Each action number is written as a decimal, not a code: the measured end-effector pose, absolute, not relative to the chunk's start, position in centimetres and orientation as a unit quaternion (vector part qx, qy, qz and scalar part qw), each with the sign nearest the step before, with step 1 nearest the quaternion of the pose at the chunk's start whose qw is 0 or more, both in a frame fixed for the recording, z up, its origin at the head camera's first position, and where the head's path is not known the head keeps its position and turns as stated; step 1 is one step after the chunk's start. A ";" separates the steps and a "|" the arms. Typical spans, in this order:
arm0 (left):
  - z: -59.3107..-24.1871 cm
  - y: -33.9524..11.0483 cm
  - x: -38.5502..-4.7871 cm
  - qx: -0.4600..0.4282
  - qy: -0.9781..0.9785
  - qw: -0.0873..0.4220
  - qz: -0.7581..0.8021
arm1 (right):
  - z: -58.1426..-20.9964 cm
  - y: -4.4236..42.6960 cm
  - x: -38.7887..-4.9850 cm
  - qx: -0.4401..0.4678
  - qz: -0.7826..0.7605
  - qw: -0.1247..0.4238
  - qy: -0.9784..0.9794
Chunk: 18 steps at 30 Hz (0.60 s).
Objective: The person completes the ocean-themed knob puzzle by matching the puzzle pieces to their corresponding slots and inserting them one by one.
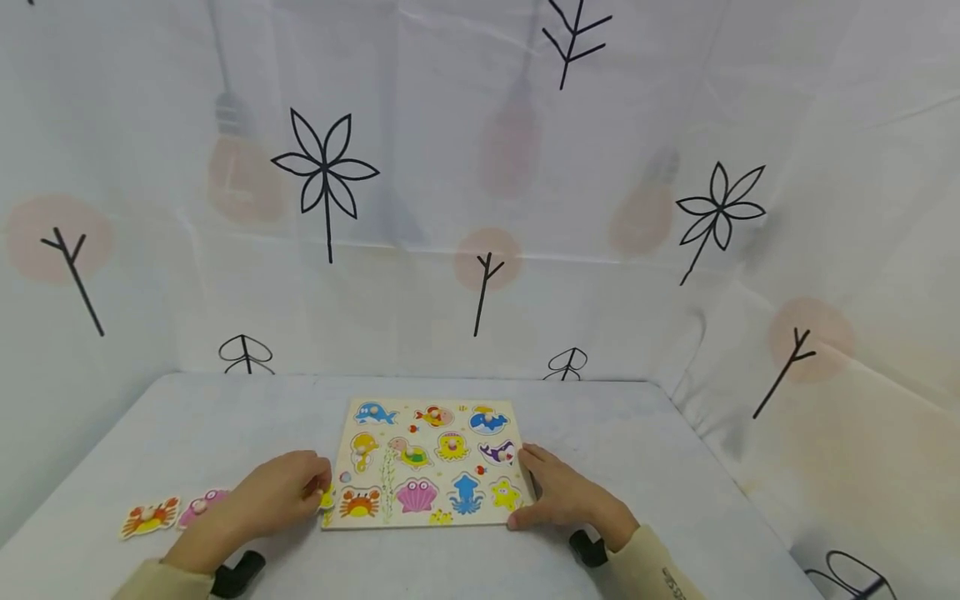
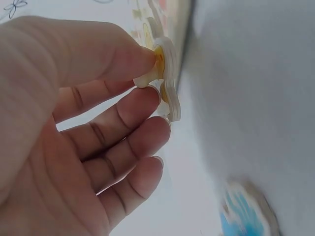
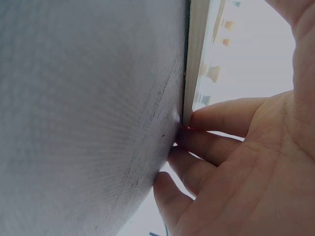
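Note:
In the head view a light wooden puzzle board (image 1: 430, 527) with sea-animal pieces lies on the white table. At its left edge my left hand (image 1: 273, 492) pinches a small yellow piece (image 1: 326, 498). The left wrist view shows this piece (image 2: 169, 73) edge-on between thumb and fingers of the left hand (image 2: 93, 113), by its peg. My right hand (image 1: 566, 492) rests at the board's right edge, thumb at the lower corner. In the right wrist view, fingertips of the right hand (image 3: 236, 162) touch the board's side (image 3: 196, 59) and the table.
A crab piece (image 1: 150, 517) and a pink piece (image 1: 201, 506) lie on the table left of the board, the pink one partly behind my left arm. A blue piece (image 2: 243, 214) shows in the left wrist view. A patterned white cloth (image 1: 420, 317) hangs behind the table.

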<state>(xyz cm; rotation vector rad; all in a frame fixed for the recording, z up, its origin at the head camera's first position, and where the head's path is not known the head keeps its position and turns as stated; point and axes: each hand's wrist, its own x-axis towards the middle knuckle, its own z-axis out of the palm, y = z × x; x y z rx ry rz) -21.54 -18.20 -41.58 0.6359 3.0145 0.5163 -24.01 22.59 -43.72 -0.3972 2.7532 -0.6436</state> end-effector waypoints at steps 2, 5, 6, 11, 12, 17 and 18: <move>-41.4 -17.4 -21.7 0.225 0.960 -0.003 0.168 | -43.7 22.6 -23.9 -0.136 -0.224 0.141 0.955; -41.3 -15.9 -21.9 0.254 0.952 -0.015 0.171 | -43.6 22.6 -23.9 -0.133 -0.224 0.140 0.955; -41.2 -15.3 -22.0 0.264 0.949 -0.020 0.173 | -43.6 22.6 -23.9 -0.131 -0.224 0.139 0.956; -41.2 -12.4 -22.4 0.302 0.937 -0.017 0.176 | -43.8 22.7 -24.1 -0.124 -0.217 0.142 0.958; -41.3 -11.9 -22.5 0.308 0.935 -0.015 0.175 | -43.8 22.7 -24.1 -0.123 -0.215 0.143 0.958; -41.6 -9.4 -22.9 0.342 0.922 -0.014 0.182 | -43.9 22.6 -24.1 -0.122 -0.214 0.144 0.958; -41.7 -8.9 -23.0 0.350 0.918 -0.015 0.185 | -44.0 22.6 -24.1 -0.123 -0.215 0.143 0.958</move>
